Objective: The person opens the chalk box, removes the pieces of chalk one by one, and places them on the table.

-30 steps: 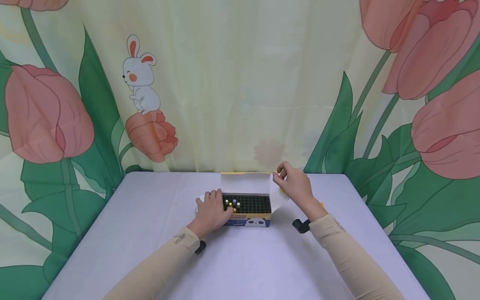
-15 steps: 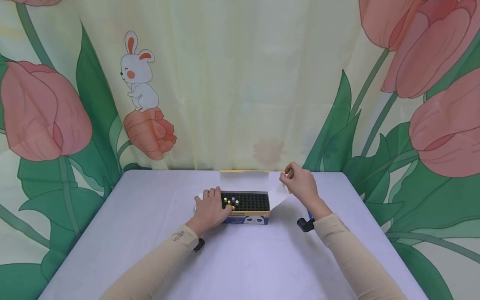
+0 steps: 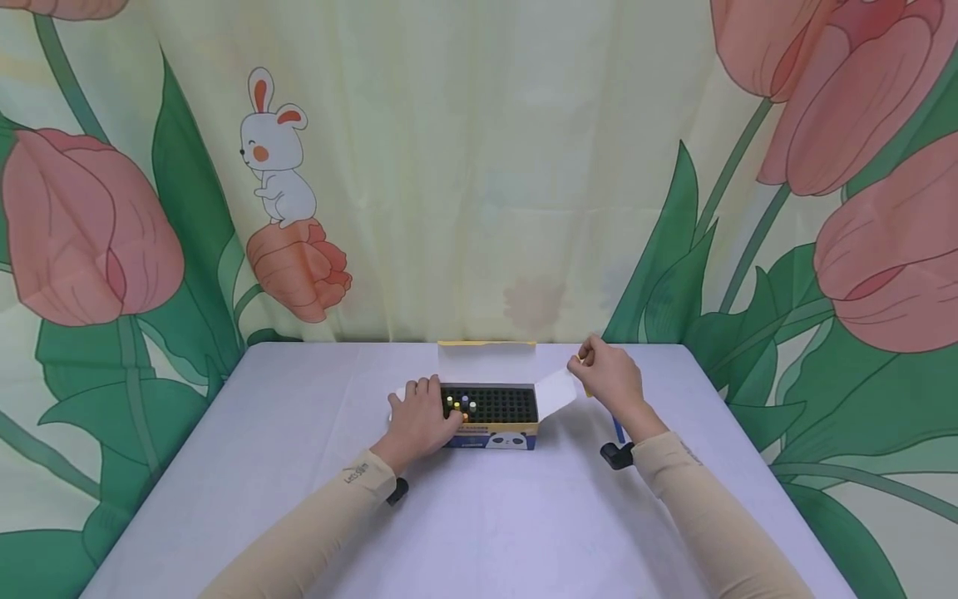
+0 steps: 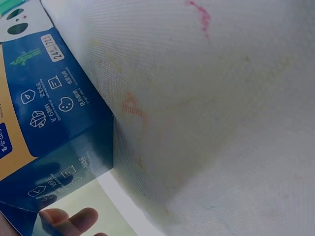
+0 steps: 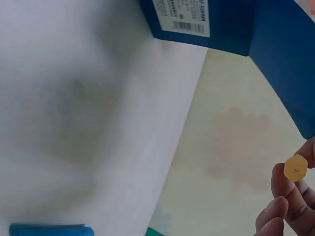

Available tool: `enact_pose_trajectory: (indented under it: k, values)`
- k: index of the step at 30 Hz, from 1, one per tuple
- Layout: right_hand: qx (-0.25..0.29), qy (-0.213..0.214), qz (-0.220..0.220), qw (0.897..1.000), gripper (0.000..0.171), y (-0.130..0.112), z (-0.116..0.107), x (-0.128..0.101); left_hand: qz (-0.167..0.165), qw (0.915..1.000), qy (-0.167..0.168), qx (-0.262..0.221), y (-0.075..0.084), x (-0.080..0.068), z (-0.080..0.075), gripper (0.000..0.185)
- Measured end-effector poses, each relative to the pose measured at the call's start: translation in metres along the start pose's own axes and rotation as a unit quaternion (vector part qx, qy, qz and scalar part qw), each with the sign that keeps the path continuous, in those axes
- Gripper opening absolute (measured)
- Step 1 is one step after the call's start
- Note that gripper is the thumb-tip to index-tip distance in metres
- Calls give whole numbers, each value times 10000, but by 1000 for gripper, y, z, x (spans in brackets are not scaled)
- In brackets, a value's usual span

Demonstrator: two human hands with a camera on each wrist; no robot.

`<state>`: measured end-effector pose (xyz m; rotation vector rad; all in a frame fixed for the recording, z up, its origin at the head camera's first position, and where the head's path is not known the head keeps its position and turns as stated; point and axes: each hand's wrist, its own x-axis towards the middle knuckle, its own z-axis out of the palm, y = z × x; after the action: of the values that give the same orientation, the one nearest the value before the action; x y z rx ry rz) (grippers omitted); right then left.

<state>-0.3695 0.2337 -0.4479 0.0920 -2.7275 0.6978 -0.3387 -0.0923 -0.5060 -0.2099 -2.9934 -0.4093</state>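
On the table stands an open chalk box with a panda on its blue and yellow front. Its black tray has rows of holes, and several coloured chalks stand at the left end. My left hand holds the box's left end, thumb at the front upper edge; its fingertips show past the box's end in the left wrist view. Off the box's right side, my right hand pinches a yellow chalk, end on in the right wrist view, beside the raised side flap.
The white back lid stands up behind the tray. A blue object lies on the table, partly shown near the right wrist. Coloured smudges mark the white cloth. A tulip-print curtain hangs behind the table.
My right hand has moved to the right and slightly down, away from the box, with the yellow chalk in its fingers. The left hand stays on the box.
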Motion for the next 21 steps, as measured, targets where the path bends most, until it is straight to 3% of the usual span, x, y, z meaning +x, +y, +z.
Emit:
enact_pose_trajectory:
  k: [16, 21]
  values:
    - [-203, -479, 482, 9975, 25, 26, 6, -7, -18, 10000, -58, 16, -1, -1, 2, 88]
    - [-451, -925, 703, 9922, 25, 33, 10, -9, -15, 10000, -5, -30, -1, 0, 1, 87]
